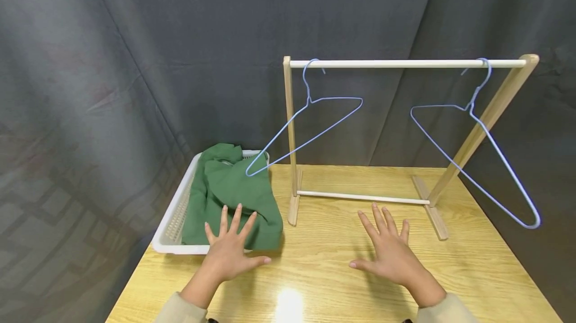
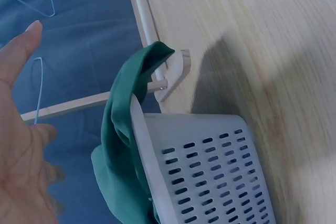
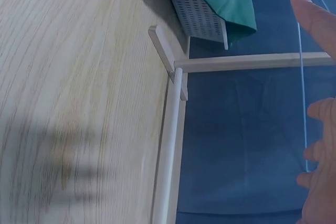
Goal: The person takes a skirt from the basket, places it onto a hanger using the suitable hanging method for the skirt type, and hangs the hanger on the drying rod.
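Fingers spread, my left hand (image 1: 228,253) hovers at the front edge of a white plastic basket (image 1: 173,213) and holds nothing. Green folded cloth (image 1: 234,183) fills the basket and hangs over its right side; what kind of cloth item it is I cannot tell. My right hand (image 1: 390,253), likewise spread and holding nothing, is above the table in front of a small wooden rack. In the left wrist view the left hand (image 2: 21,150) is apart from the basket (image 2: 205,171) and the cloth (image 2: 118,129). The right wrist view shows part of the right hand (image 3: 321,150).
The clothes rack (image 1: 407,64) stands at the back right of the wooden table (image 1: 324,273). One blue wire hanger (image 1: 310,143) hangs at the bar's left end, another blue hanger (image 1: 504,158) at its right. Behind everything is a dark grey curtain (image 1: 202,53).
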### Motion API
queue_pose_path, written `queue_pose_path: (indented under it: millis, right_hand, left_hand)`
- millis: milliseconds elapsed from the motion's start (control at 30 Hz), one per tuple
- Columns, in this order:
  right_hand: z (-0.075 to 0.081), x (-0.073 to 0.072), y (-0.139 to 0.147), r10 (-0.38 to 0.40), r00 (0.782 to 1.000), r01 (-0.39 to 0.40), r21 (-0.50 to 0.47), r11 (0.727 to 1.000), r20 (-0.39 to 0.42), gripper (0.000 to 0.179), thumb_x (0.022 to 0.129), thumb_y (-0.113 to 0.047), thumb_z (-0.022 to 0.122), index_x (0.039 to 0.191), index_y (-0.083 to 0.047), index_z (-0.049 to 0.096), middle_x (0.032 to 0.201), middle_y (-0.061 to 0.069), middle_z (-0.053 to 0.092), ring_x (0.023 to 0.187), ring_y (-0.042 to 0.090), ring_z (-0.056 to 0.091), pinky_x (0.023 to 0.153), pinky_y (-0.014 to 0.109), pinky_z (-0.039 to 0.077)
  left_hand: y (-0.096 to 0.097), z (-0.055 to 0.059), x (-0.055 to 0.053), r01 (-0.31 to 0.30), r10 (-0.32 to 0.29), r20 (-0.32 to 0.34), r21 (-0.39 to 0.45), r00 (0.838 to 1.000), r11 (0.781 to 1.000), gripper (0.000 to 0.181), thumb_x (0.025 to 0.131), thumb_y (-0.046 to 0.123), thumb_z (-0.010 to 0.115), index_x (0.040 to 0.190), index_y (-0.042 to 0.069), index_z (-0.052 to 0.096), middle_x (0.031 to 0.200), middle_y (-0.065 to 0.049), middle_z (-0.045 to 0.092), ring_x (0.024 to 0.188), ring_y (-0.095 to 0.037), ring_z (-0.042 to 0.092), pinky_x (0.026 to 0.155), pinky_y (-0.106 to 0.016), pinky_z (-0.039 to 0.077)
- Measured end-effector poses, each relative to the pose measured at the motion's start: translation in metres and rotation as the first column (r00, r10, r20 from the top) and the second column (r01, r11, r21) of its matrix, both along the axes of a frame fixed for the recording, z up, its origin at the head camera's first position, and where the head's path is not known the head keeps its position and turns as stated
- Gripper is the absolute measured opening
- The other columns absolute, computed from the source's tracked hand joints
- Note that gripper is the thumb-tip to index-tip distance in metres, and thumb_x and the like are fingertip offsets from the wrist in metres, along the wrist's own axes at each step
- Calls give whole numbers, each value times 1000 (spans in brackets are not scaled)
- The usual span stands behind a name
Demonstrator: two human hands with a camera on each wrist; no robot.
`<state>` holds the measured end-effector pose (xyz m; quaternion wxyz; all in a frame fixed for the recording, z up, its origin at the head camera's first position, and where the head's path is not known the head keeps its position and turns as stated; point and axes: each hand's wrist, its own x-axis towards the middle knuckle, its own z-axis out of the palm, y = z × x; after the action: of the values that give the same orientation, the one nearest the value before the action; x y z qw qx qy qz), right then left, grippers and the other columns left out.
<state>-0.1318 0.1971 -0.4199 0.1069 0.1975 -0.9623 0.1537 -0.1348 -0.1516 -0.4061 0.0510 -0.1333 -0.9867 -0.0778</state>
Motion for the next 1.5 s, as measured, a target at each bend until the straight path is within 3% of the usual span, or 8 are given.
queue_pose_path:
  millis: [233, 500, 667, 1033, 1500]
  right_hand:
    - [-2, -6, -6, 22, 998, -20, -22, 1000, 55, 103, 60, -71, 54, 139, -16, 16, 140, 21, 2, 124, 42, -1, 84, 65, -14]
    - [-6, -8, -13, 49, 996, -45, -52, 998, 72, 102, 60, -71, 53, 138, -14, 20, 139, 23, 5, 123, 44, 0, 84, 64, -16]
    - [-11, -11, -21, 65, 995, -62, -42, 997, 76, 101, 61, -72, 51, 137, -13, 21, 139, 23, 6, 124, 43, 0, 85, 64, -14]
    - [-20, -16, -37, 112, 990, -104, -89, 991, 84, 98, 64, -68, 53, 137, -12, 20, 139, 23, 7, 123, 44, 2, 85, 68, -6]
    - [-30, -21, -50, 138, 974, -112, -145, 983, 180, 97, 66, -61, 57, 136, -6, 20, 139, 24, 7, 124, 43, 1, 84, 68, -6]
  left_hand:
    - [-6, -4, -2, -15, 14, 22, 64, 1000, 998, 96, 61, 74, 49, 137, 22, 22, 142, -14, 6, 124, -40, -12, 80, -72, -3]
    - [-13, -10, -2, -44, 43, 25, 62, 999, 997, 97, 60, 78, 41, 137, 22, 24, 142, -13, 8, 124, -41, -9, 80, -73, -2]
    - [-19, -13, -2, -53, 51, 31, 60, 998, 997, 95, 62, 76, 43, 137, 21, 25, 142, -14, 8, 124, -41, -8, 79, -73, -1]
    - [-33, -20, -6, -106, 93, 133, 91, 987, 990, 95, 64, 75, 44, 137, 18, 22, 142, -16, 4, 123, -44, -10, 77, -73, -5]
    - [-51, -26, -12, -167, 145, 189, 111, 971, 980, 94, 67, 72, 44, 138, 14, 20, 140, -22, 4, 120, -49, -8, 77, -74, -3]
